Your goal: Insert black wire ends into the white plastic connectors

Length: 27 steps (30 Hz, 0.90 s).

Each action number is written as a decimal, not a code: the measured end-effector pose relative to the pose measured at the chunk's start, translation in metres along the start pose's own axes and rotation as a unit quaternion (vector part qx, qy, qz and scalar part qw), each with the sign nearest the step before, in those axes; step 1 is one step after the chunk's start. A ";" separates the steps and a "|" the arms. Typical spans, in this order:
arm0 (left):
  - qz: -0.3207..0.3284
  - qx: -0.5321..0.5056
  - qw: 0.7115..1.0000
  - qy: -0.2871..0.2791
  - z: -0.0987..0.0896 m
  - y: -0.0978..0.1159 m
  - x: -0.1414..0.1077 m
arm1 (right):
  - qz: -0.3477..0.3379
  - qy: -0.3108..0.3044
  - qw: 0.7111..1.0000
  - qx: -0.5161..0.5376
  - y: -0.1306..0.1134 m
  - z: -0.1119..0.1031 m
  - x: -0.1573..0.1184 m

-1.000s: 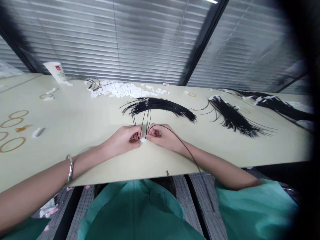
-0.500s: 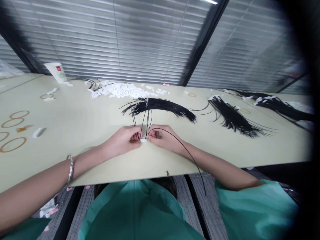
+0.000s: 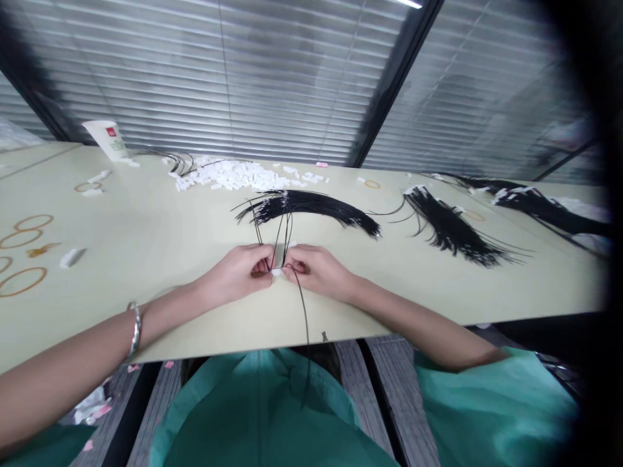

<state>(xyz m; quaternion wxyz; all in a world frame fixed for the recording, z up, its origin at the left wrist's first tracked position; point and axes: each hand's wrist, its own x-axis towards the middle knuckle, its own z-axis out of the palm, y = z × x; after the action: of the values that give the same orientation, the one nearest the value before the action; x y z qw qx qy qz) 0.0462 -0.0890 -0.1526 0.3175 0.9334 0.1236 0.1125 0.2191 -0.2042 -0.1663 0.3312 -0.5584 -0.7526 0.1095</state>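
Observation:
Near the table's front edge my left hand (image 3: 248,267) pinches one end of a small white connector (image 3: 276,272), with thin black wires rising from it. At the connector's other side, my right hand (image 3: 311,269) is closed on a black wire (image 3: 305,305) whose free end hangs down over the table edge. The fingertips partly hide the connector and the wire ends. Just behind both hands lies a curved bundle of black wires (image 3: 321,205), and the held wires reach up towards it.
Behind the bundle is a pile of white connectors (image 3: 233,175). A paper cup (image 3: 111,141) stands at the back left. Rubber bands (image 3: 24,280) lie at the left. More black wire bundles (image 3: 452,227) with white connectors lie at the right.
The loose wire at my right hand has swung from the right, over the forearm, to hang straight down in front. Both hands remain at the connector.

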 end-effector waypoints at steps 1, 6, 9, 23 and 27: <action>-0.001 0.001 1.000 -0.004 -0.001 0.001 0.000 | -0.002 -0.001 1.000 -0.006 0.000 0.000 0.000; 0.011 0.000 1.000 0.003 -0.001 0.000 0.001 | 0.020 0.005 1.000 -0.003 0.000 0.004 -0.002; 0.008 -0.004 1.000 0.003 0.000 -0.002 0.001 | 0.054 0.003 0.998 0.031 0.001 0.007 -0.003; -0.058 -0.099 0.993 -0.017 -0.001 0.000 0.003 | 0.215 0.160 0.860 0.435 0.069 -0.049 0.006; -0.085 -0.134 0.987 -0.020 -0.002 0.001 0.004 | 0.302 0.173 0.933 0.091 0.103 -0.085 -0.009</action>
<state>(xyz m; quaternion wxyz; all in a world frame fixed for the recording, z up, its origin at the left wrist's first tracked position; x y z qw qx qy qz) 0.0491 -0.0873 -0.1497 0.4501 0.8708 0.1798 0.0817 0.3521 -0.1936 -0.1608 0.4573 -0.7371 -0.4660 0.1742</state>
